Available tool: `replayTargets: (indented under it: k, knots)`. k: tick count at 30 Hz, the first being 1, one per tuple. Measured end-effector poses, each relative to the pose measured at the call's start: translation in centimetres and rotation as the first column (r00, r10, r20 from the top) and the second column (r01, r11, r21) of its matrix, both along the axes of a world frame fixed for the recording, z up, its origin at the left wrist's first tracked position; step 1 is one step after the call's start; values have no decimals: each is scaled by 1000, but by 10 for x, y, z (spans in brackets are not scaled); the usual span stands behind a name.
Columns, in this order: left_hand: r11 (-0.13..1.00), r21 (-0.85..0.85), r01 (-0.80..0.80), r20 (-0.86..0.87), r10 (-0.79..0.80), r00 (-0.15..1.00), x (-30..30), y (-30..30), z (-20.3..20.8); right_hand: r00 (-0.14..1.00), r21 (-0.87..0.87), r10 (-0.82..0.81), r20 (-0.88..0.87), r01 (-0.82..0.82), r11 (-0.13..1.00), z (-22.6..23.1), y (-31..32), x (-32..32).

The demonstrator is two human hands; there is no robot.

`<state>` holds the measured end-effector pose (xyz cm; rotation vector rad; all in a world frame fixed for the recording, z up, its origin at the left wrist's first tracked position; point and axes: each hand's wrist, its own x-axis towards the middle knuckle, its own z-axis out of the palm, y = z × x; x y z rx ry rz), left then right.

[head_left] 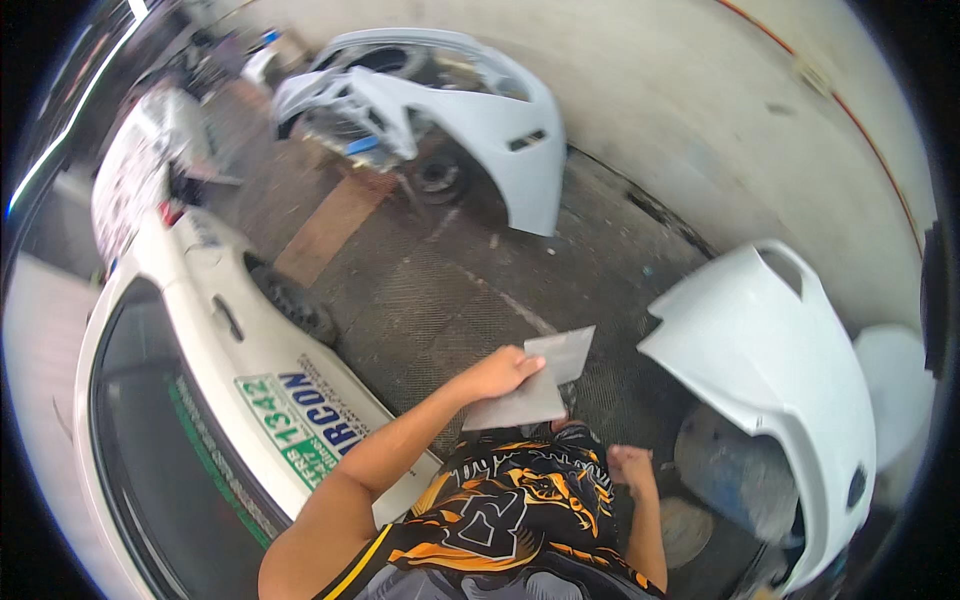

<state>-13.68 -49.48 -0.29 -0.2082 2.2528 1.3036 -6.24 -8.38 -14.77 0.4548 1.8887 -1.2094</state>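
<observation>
Sheeting (520, 404), grey, pinched in your left hand (505, 373); right hand (631, 466) half-curled, contents unclear. Likely a handling step; turning it needs firm pinching.

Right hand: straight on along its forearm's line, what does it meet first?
The right hand looks free ahead over the dark floor, passing close right of the grey sheet in the left hand; depth is unclear, so contact is possible.

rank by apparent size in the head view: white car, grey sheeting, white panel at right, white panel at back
1. White car
2. White panel at right and white panel at back: too alike to rank
3. Grey sheeting, clearly smallest
</observation>
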Motion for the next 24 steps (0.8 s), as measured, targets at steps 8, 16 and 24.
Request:
replayTargets:
  k: [8, 16, 24]
  knots:
    - [565, 268, -780, 196, 761, 618, 54, -50, 3, 902, -255, 143, -407, -262, 931, 145, -217, -244]
    - [435, 328, -839, 147, 854, 500, 75, -102, -9, 763, -469, 611, -212, -628, 621, 137, -395, -267]
    - [677, 65, -733, 19, 734, 679, 84, -274, -24, 971, -739, 230, -69, -204, 642, 141, -650, -316]
